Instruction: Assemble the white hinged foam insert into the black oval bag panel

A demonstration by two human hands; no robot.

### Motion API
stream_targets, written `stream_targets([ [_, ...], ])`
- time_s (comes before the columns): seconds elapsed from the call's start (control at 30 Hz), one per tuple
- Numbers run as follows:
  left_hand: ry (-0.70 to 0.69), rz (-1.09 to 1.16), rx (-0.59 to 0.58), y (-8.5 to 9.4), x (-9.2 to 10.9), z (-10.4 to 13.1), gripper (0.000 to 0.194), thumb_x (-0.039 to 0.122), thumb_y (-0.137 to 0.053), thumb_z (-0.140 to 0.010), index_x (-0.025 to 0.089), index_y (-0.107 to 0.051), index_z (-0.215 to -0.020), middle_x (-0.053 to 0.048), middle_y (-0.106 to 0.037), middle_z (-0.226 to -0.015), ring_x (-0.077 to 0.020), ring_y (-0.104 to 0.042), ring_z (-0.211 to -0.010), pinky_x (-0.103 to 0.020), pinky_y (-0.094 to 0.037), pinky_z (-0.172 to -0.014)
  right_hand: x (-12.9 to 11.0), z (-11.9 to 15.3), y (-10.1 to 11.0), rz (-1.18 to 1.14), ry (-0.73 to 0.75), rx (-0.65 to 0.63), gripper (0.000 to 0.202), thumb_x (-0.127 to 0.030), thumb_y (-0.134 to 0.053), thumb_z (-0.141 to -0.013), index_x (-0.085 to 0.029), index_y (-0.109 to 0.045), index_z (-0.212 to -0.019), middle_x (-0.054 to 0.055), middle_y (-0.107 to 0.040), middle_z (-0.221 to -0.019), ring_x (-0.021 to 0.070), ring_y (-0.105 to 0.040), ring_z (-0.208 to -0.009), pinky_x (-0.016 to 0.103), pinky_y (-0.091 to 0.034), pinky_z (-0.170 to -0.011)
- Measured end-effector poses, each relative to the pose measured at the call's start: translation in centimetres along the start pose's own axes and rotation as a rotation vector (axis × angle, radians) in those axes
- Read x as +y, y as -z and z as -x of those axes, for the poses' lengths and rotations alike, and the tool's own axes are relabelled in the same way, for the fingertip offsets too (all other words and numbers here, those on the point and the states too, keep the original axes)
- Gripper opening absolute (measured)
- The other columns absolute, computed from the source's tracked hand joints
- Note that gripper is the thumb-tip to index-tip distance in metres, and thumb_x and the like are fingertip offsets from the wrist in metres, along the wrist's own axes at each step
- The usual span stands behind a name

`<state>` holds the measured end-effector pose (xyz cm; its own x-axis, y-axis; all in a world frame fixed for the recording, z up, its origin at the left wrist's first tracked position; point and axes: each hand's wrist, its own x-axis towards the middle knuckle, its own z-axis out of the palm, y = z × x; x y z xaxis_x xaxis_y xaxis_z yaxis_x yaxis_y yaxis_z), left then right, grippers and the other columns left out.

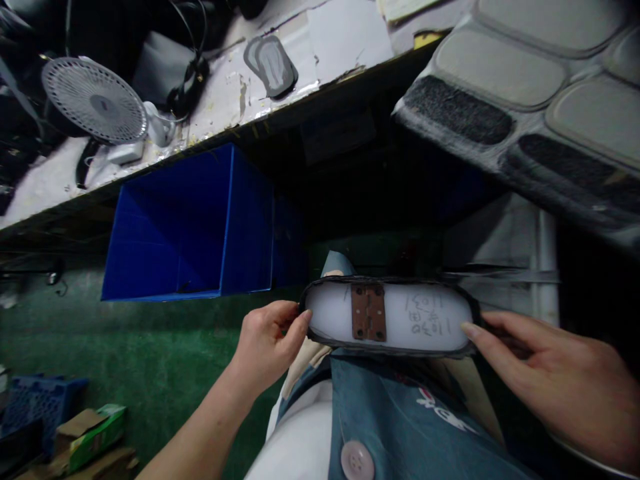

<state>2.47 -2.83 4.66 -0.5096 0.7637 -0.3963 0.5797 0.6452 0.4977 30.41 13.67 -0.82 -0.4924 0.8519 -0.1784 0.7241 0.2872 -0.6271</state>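
Pinching between fingers and thumb of the left hand (265, 341) and right hand (560, 377), at opposite ends, a long round-ended white plate with black edging (330, 317). Between both grips, on its white face, a brown metal hinge (369, 312); towards the right thumb, handwriting too faint to read. Beyond the left fingers, a blue open box (251, 230), then a white round fan (95, 101) on a pale worn worktop (213, 115). Beyond the right fingers, a grey padded slab (527, 123), cut off by the picture's edge. Hidden behind the plate: some fingertips.
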Motion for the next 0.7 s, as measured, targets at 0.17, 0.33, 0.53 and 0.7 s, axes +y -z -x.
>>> stream_targets([
  [0.17, -0.030, -0.285, -0.021, -0.2, -0.1, -1.5, 0.043, 0.045, -0.047, -0.085, 0.020, -0.036, -0.052, 0.004, -0.034, -0.044, -0.0101, -0.033, -0.043, -0.026, -0.019, -0.047, -0.8, -1.2, 0.6, 0.009, -0.020, -0.116, 0.040, -0.056, -0.058, -0.076, -0.022, -0.070, -0.093, 0.004, -0.071, -0.067, 0.0206, -0.065, -0.052, 0.031, -0.051, -0.046],
  [0.33, -0.167, -0.330, 0.058, -0.9, -0.8, -1.7, 0.039, 0.037, -0.037, -0.090, 0.020, -0.043, -0.056, 0.001, -0.047, -0.054, -0.0131, -0.048, -0.053, -0.026, -0.031, -0.054, -1.2, -1.2, 0.4, 0.081, 0.136, -0.094, 0.033, -0.044, -0.050, -0.087, -0.021, -0.071, -0.099, 0.006, -0.074, -0.083, 0.0214, -0.069, -0.069, 0.031, -0.054, -0.061],
  [0.53, -0.177, -0.219, 0.171, -1.7, -1.5, -1.6, 0.031, 0.041, -0.043, -0.090, 0.019, -0.064, -0.096, -0.007, -0.067, -0.092, -0.0216, -0.062, -0.086, -0.032, -0.047, -0.074, -1.6, -2.0, 0.4, 0.162, 0.166, -0.076, 0.034, -0.039, -0.049, -0.089, -0.019, -0.066, -0.111, 0.008, -0.071, -0.100, 0.0216, -0.069, -0.087, 0.033, -0.057, -0.075],
  [0.7, -0.173, 0.334, 0.084, -2.4, -0.9, -4.1, 0.047, 0.041, -0.060, -0.082, 0.024, -0.057, -0.126, -0.005, -0.062, -0.126, -0.0220, -0.058, -0.115, -0.035, -0.047, -0.098, -2.1, -4.3, -0.8, -0.086, 0.175, -0.114, 0.046, -0.038, -0.060, -0.082, -0.018, -0.059, -0.124, 0.009, -0.067, -0.114, 0.0200, -0.065, -0.101, 0.034, -0.055, -0.089],
])
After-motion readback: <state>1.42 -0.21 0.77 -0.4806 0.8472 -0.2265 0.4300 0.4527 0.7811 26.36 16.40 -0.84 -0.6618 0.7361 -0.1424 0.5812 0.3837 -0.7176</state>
